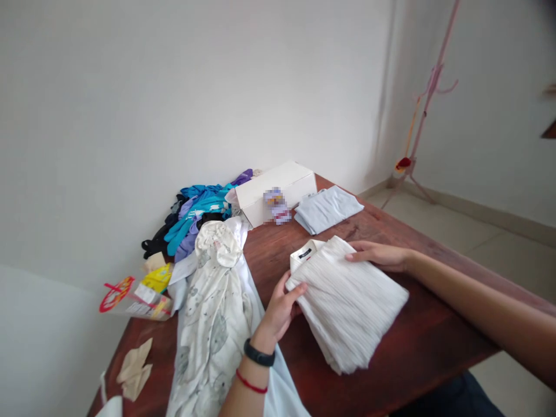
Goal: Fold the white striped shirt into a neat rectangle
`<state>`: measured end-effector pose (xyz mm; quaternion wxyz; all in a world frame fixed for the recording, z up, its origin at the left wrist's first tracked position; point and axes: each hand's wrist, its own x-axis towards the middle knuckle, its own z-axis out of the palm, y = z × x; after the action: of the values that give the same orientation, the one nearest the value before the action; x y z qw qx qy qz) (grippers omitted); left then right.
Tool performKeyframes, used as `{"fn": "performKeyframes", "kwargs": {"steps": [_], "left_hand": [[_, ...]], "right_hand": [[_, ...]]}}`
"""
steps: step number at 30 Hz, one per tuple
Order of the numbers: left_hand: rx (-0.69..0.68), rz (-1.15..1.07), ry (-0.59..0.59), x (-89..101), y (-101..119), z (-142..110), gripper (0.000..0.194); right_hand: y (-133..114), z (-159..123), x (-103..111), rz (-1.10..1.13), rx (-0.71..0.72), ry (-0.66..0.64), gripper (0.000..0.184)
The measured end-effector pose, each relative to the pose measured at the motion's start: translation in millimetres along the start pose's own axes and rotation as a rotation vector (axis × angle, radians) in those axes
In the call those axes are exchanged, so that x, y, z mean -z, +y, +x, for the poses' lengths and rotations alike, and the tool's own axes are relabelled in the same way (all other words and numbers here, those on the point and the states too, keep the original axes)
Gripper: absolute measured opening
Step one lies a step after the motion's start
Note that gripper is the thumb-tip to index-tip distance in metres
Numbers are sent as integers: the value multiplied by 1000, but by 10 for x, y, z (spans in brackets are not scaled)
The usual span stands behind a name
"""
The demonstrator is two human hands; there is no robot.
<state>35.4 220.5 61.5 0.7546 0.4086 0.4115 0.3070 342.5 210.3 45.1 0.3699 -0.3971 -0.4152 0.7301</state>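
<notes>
A folded white striped shirt (354, 307), its collar and dark label showing at the upper left, is between my hands over the wooden table (269, 249). My left hand (280, 304) grips its left edge, thumb on top and fingers underneath. On the upper right edge lies my right hand (377, 255), thumb over the cloth and its other fingers partly hidden by the fold. Behind the shirt rests a folded light blue garment (330, 207). Left of my left arm, a white patterned garment (217, 307) is stretched along the table over pale cloth.
A white box (278, 185) stands near the wall, by a pile of blue, purple and black clothes (197, 211). A clear plastic cup (141, 301), a yellow packet (157, 279) and a beige cloth (135, 369) are at the left edge. A pink stand (423, 124) occupies the far corner.
</notes>
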Motion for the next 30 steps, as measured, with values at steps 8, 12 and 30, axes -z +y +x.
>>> {"fn": "performKeyframes", "kwargs": {"steps": [8,12,30], "left_hand": [[3,2,-26,54,-36,24,46],[-19,10,-26,42,-38,24,46],[-4,-153,-133,41,2,2,63]], "right_hand": [[69,6,42,52,-4,76,43],[-16,-62,5,85,-1,7,56],[-1083,21,49,-119,249,222,45]]}}
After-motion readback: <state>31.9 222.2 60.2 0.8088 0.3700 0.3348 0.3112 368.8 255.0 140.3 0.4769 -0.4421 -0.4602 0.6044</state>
